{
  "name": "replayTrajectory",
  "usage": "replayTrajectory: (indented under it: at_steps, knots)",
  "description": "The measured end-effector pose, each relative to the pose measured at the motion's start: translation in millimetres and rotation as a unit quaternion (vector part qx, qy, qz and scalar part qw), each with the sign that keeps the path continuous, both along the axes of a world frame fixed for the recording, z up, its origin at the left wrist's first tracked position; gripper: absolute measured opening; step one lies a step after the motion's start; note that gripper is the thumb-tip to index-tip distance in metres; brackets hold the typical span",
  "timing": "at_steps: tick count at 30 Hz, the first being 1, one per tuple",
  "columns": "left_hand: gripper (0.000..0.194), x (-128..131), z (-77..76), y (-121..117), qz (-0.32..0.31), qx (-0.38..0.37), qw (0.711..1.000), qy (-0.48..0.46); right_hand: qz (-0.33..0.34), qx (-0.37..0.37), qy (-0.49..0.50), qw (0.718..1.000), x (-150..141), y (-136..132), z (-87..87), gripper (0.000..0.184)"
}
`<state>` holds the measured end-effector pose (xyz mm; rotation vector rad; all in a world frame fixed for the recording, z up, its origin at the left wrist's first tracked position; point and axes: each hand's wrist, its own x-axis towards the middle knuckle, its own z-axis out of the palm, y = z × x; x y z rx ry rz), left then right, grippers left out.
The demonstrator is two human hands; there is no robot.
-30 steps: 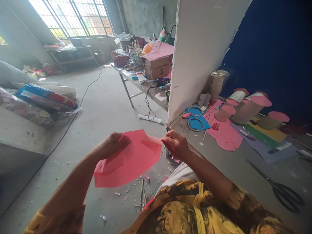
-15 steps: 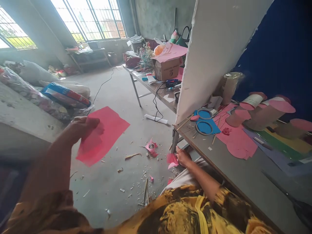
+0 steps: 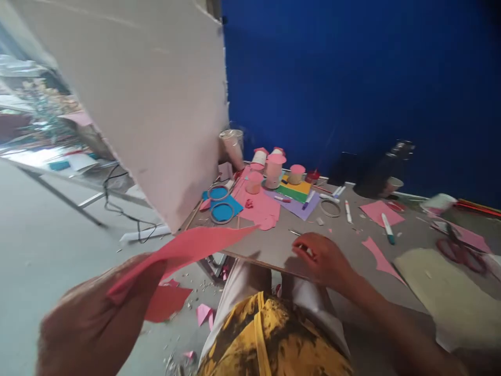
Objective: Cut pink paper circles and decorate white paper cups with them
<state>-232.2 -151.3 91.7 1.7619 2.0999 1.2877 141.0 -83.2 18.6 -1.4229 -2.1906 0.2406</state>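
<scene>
My left hand [image 3: 105, 308] grips a bent sheet of pinkish-red paper [image 3: 195, 244], which sticks out to the right past the table's near edge. A second red patch [image 3: 168, 303] shows below the hand; whether it belongs to the same sheet I cannot tell. Over the front of the table my right hand [image 3: 324, 258] has its fingers curled; what is in them, if anything, is hidden. A thin dark-and-metal stick [image 3: 295, 231] lies just beyond its fingertips. Nearby are pink paper [image 3: 270, 209] and two rings [image 3: 222, 212] on blue paper.
Pink-topped paper cylinders [image 3: 275, 172] stand at the back of the table [image 3: 266, 248]. Markers [image 3: 387, 228], a loose ring [image 3: 331, 208] and red-handled scissors [image 3: 462, 253] lie to the right. A white panel [image 3: 148, 104] rises at the left; paper scraps [image 3: 203, 315] litter the floor.
My view has swung right to face the table. The right hand has come up from below the table edge, away from the pink scrap. My left hand still holds the sheet.
</scene>
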Motion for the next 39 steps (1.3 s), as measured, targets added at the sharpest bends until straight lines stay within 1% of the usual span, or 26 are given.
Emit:
replayTrajectory:
  at_steps: [1,2,3,5,7,8,9,11,13,14,16,18,19,21,24,26,28,30,32,34,37,39]
  knots:
    - [0.032,23,9.1,11,0.003,0.037,0.999,-0.001,-0.058,0.011,-0.059,0.997,26,1,-2.7,0.013]
    - [0.034,45,18.3,21,-0.014,0.056,0.998,0.005,-0.104,0.0,-0.109,0.989,48,1,-6.9,0.013]
    - [0.036,64,26.7,32,-0.036,0.06,0.997,0.013,-0.133,-0.027,-0.148,0.98,65,0,-11.8,0.017]
    - [0.037,94,38.3,51,-0.072,0.085,0.993,0.036,-0.171,-0.089,-0.187,0.963,86,-3,-20.6,0.022]
    - [0.032,114,39.7,68,-0.109,0.138,0.982,0.061,-0.194,-0.123,-0.187,0.955,97,-8,-25.1,0.022]
    - [0.029,122,36.2,75,-0.136,0.167,0.974,0.076,-0.205,-0.127,-0.183,0.953,101,-10,-25.3,0.021]
    - [0.026,129,30.0,80,-0.173,0.189,0.962,0.092,-0.217,-0.127,-0.18,0.951,106,-11,-24.4,0.02]
    - [0.03,144,10.4,88,-0.278,0.206,0.929,0.131,-0.243,-0.136,-0.187,0.942,119,-11,-20.5,0.022]
    - [0.042,161,-15.7,91,-0.403,0.196,0.878,0.166,-0.276,-0.159,-0.199,0.927,137,-9,-15.8,0.023]
    - [0.047,171,-29.7,92,-0.457,0.204,0.847,0.179,-0.292,-0.171,-0.204,0.919,148,-8,-13.8,0.023]
    - [0.053,191,-56.5,94,-0.508,0.203,0.809,0.213,-0.324,-0.189,-0.206,0.904,168,-6,-10.7,0.022]
    - [0.051,209,-77.8,96,-0.532,0.164,0.789,0.26,-0.348,-0.204,-0.204,0.892,184,-5,-8.7,0.022]
    - [0.048,216,-85.7,98,-0.537,0.151,0.783,0.276,-0.355,-0.207,-0.203,0.889,189,-6,-7.9,0.021]
    - [0.042,229,-95.7,102,-0.543,0.13,0.776,0.292,-0.36,-0.19,-0.191,0.893,191,-6,-6.8,0.019]
    - [0.036,246,-99.8,104,-0.554,0.105,0.773,0.292,-0.347,-0.122,-0.132,0.92,179,-8,-7.5,0.016]
    - [0.035,260,-98.8,104,-0.567,0.075,0.766,0.294,-0.303,-0.102,-0.077,0.944,165,-9,-10.0,0.012]
    - [0.034,275,-96.6,105,-0.583,0.047,0.752,0.304,-0.234,-0.103,-0.034,0.966,150,-11,-14.2,0.009]
    - [0.033,284,-93.5,107,-0.601,0.019,0.73,0.325,-0.192,-0.109,-0.012,0.975,139,-12,-19.2,0.01]
    - [0.033,285,-89.3,111,-0.616,-0.009,0.707,0.347,-0.181,-0.118,-0.007,0.976,133,-13,-23.2,0.009]
    - [0.036,278,-85.0,115,-0.626,-0.031,0.693,0.357,-0.175,-0.133,-0.005,0.976,132,-14,-24.8,0.008]
    - [0.044,261,-81.6,119,-0.641,-0.048,0.679,0.354,-0.171,-0.154,-0.003,0.973,142,-13,-22.7,0.009]
    - [0.044,252,-81.9,122,-0.653,-0.058,0.672,0.345,-0.201,-0.144,-0.016,0.969,153,-9,-21.3,0.01]
